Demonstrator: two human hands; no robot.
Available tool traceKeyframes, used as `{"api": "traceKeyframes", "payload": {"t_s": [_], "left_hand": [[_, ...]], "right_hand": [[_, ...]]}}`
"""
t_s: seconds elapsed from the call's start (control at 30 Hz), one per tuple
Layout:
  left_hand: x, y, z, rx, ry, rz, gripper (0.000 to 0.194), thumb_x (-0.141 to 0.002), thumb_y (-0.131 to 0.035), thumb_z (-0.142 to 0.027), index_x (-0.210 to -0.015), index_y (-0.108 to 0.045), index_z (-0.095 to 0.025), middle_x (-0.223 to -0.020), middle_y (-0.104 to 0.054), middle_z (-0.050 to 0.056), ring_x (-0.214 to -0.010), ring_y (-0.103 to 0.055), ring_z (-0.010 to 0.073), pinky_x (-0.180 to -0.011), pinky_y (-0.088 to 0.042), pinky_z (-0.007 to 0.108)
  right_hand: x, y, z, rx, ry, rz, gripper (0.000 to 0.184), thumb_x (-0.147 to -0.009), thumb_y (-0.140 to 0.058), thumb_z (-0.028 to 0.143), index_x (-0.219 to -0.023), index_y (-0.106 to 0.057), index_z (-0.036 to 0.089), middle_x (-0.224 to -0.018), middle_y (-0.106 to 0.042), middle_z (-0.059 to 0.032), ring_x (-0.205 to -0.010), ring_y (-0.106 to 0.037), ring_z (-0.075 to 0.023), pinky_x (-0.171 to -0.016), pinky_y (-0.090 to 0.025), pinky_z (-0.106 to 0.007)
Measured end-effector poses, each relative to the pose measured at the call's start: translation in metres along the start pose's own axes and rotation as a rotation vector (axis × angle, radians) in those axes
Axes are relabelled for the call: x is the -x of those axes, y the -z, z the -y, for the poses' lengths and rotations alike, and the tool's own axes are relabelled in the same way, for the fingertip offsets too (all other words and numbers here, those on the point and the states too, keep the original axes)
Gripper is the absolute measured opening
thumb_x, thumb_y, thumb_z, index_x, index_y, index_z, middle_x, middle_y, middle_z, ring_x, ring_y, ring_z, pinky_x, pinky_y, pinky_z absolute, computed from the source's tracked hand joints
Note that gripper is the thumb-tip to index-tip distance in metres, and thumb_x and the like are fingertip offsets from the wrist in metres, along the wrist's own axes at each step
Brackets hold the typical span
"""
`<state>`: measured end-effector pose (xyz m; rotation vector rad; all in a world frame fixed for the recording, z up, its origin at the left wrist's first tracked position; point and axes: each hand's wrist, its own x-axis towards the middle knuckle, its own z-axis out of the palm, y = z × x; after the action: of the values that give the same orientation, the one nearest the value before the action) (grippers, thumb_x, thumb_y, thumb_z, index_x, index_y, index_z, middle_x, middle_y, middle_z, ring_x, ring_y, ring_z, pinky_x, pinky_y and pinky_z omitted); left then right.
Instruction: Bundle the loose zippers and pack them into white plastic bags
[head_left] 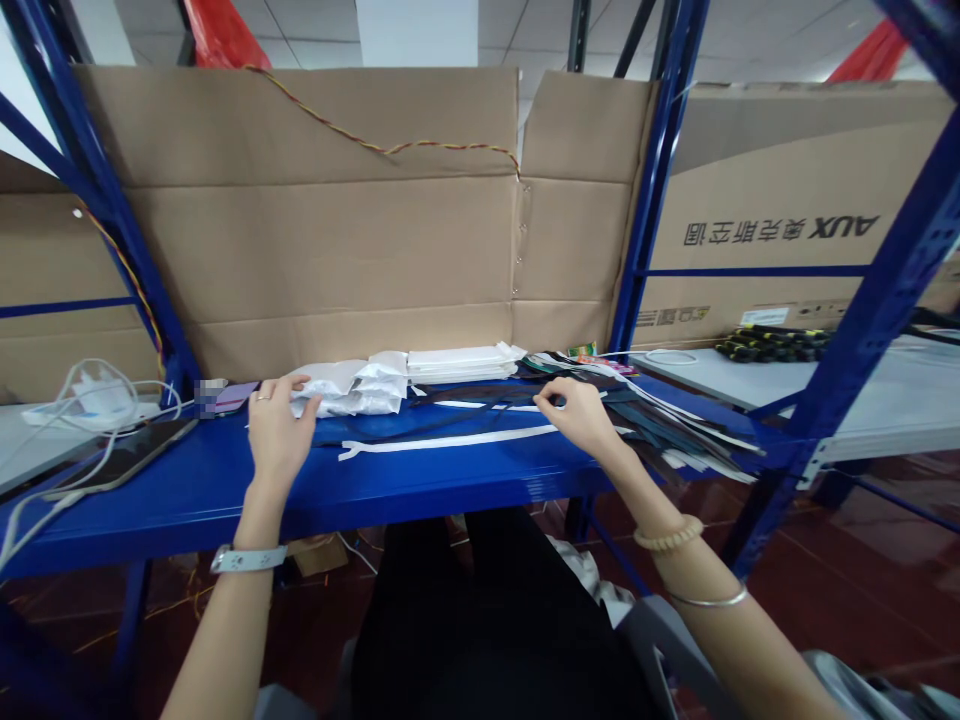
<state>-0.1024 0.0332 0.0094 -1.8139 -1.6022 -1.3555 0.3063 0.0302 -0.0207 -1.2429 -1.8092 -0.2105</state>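
Note:
My left hand [281, 430] is at the left end of the white packets [379, 385], thumb and fingers apart. Whether it touches the nearest packet cannot be made out. My right hand [574, 412] is closed in a pinch above the strips on the right; what lies between its fingertips is too small to tell. A long white zipper-like strip [450, 440] with a forked left end lies flat between the hands. Behind it, a thin dark strip [420, 432] runs towards my right fingers. A bundle of dark and white strips [660, 430] spreads out beyond my right hand.
The blue shelf top [315, 490] is backed by cardboard [337, 240]. White folded pieces [465, 362] lie by the packets. At left are a phone-like dark device [127, 455] and a white cable [45, 500]. Blue posts [652, 190] frame the shelf.

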Motion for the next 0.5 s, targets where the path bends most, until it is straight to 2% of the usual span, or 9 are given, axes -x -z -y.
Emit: {"api": "traceKeyframes", "payload": {"t_s": [0.07, 0.2, 0.33, 0.4, 0.5], "left_hand": [[0.004, -0.004, -0.018, 0.073, -0.049, -0.001, 0.022, -0.082, -0.054, -0.030, -0.101, -0.058, -0.019, -0.094, -0.062, 0.005, -0.083, -0.056, 0.0187, -0.083, -0.041, 0.034], [0.023, -0.012, -0.071, 0.333, -0.174, 0.245, 0.017, -0.088, -0.048, -0.030, -0.088, -0.060, -0.018, -0.086, -0.065, 0.003, -0.078, -0.058, 0.0150, -0.070, -0.043, 0.027], [0.047, -0.016, -0.120, 0.426, -0.290, 0.437, 0.023, -0.090, -0.046, -0.033, -0.081, -0.061, -0.019, -0.077, -0.063, 0.001, -0.074, -0.056, 0.0144, -0.066, -0.042, 0.027], [0.056, -0.017, -0.132, 0.428, -0.312, 0.483, 0.022, -0.090, -0.047, -0.035, -0.083, -0.061, -0.020, -0.078, -0.062, 0.001, -0.076, -0.056, 0.0153, -0.067, -0.043, 0.028], [0.063, -0.019, -0.138, 0.393, -0.321, 0.480, 0.017, -0.089, -0.049, -0.033, -0.086, -0.061, -0.021, -0.084, -0.061, 0.002, -0.081, -0.056, 0.0166, -0.073, -0.044, 0.030]], "right_hand": [[0.002, -0.002, 0.016, -0.155, -0.010, 0.083, 0.026, -0.082, -0.056, 0.038, -0.068, -0.064, 0.018, -0.070, -0.065, -0.0028, -0.064, -0.054, -0.0164, -0.064, -0.039, -0.028], [0.009, -0.008, 0.052, -0.424, -0.047, 0.170, 0.041, -0.088, -0.047, 0.047, -0.063, -0.060, 0.017, -0.063, -0.059, -0.0001, -0.060, -0.050, -0.0136, -0.059, -0.035, -0.025], [0.015, -0.016, 0.077, -0.589, -0.037, 0.202, 0.044, -0.092, -0.041, 0.046, -0.063, -0.056, 0.017, -0.063, -0.054, 0.0000, -0.062, -0.049, -0.0135, -0.062, -0.036, -0.025], [0.018, -0.019, 0.084, -0.635, -0.023, 0.214, 0.043, -0.092, -0.041, 0.046, -0.064, -0.054, 0.017, -0.064, -0.053, 0.0002, -0.063, -0.048, -0.0134, -0.062, -0.036, -0.025], [0.020, -0.021, 0.090, -0.679, -0.001, 0.226, 0.041, -0.091, -0.043, 0.047, -0.063, -0.053, 0.018, -0.064, -0.051, 0.0007, -0.061, -0.046, -0.0128, -0.061, -0.035, -0.025]]}}
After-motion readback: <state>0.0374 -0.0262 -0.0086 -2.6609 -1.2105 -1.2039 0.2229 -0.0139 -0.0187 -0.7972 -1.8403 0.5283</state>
